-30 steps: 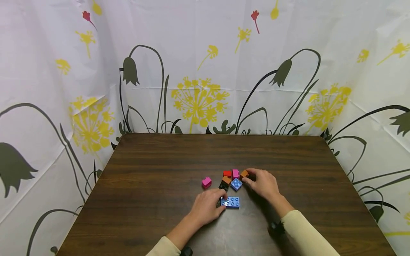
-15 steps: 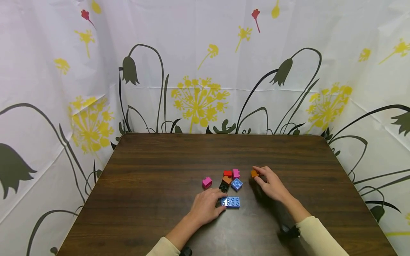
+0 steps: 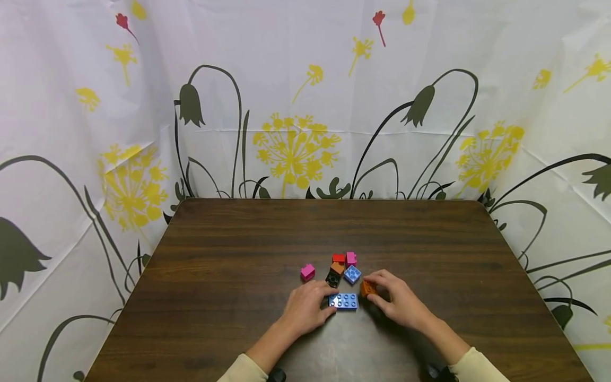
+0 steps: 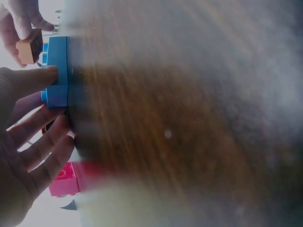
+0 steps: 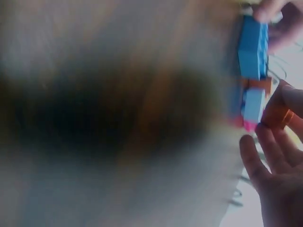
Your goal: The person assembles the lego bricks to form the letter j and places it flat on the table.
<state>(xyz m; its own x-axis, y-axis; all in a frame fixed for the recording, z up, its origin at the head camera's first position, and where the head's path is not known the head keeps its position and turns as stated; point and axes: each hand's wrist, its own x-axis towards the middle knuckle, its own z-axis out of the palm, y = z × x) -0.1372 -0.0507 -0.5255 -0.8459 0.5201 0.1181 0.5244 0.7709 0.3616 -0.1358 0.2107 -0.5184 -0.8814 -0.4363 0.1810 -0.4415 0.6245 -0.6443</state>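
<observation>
My left hand pinches the left end of a long blue toy brick, studs up on the table. In the left wrist view its thumb lies along the near side of the brick. An orange brick is pinched between thumb and fingers of my right hand, just right of the long blue one. The right wrist view shows this orange brick tilted and raised off the tabletop. Behind the long blue brick sit a black brick, partly hidden by the left hand, and a square blue brick.
A second orange brick, a red brick and a pink brick cluster farther back. Another pink brick stands apart to the left. The dark wooden table ends at a printed curtain.
My right hand drew the orange brick away from the cluster to the right, then brought it nearer and back left, beside the long blue brick. The left hand has stayed in place.
</observation>
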